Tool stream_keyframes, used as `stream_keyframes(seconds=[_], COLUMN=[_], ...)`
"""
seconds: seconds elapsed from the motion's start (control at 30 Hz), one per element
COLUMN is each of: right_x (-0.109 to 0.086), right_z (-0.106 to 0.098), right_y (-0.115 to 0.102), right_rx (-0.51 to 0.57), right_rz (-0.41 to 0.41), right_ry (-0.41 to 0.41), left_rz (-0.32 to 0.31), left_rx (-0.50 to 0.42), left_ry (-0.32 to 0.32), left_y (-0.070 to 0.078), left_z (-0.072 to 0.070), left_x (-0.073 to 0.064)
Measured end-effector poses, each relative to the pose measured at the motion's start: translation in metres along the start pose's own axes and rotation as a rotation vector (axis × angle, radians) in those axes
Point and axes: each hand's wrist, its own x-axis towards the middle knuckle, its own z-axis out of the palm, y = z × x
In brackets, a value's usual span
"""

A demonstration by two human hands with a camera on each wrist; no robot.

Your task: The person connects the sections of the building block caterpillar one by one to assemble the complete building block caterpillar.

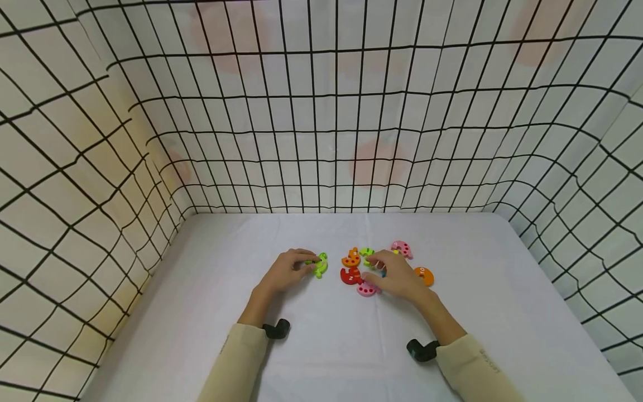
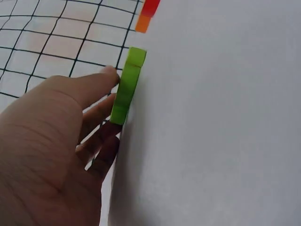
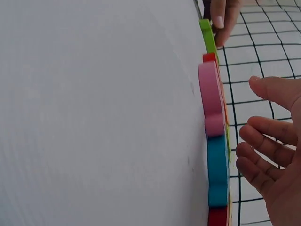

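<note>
My left hand pinches a flat light-green animal-shaped piece lying on the white table, its thumb and fingertips at the edges. In the left wrist view the thick side of this green piece shows between thumb and fingers. My right hand hovers over a cluster of similar pieces, fingers loosely bent and apart. Around it lie a red piece with a number, an orange dotted piece, a green striped piece and a pink dotted piece. A blue piece is mostly hidden under this hand in the head view.
Beyond the right hand lie another pink dotted piece and a round orange piece numbered 10. A bit of yellow peeks out by the fingers. White walls with a black grid enclose the table at the back and sides.
</note>
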Motion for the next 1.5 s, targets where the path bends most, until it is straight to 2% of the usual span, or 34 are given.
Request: stream_keyframes(seconds=[0.17, 0.43, 0.6, 0.8, 1.07, 1.37, 1.5], right_x=[0.0, 0.005, 0.006, 0.007, 0.007, 0.01, 0.013], right_z=[0.014, 0.029, 0.036, 0.041, 0.041, 0.043, 0.047], right_y=[-0.011, -0.019, -0.026, -0.025, -0.029, -0.044, -0.052], right_rx=[0.013, -0.083, -0.114, -0.156, -0.099, -0.031, -0.021], right_rz=[0.033, 0.051, 0.107, 0.138, 0.116, 0.028, -0.004], right_ry=[-0.017, -0.004, 0.01, 0.032, 0.038, 0.074, 0.042], left_rz=[-0.015, -0.05, -0.063, -0.064, -0.075, -0.086, -0.081], left_rx=[-0.021, -0.081, -0.103, -0.14, -0.14, -0.124, -0.129], left_ry=[0.049, 0.091, 0.095, 0.059, 0.088, 0.082, 0.081], left_y=[0.0, -0.007, -0.011, -0.011, -0.009, -0.009, -0.009], left_z=[0.003, 0.005, 0.007, 0.011, 0.011, 0.01, 0.01], left_x=[-0.003, -0.009, -0.009, -0.006, -0.005, -0.005, -0.006])
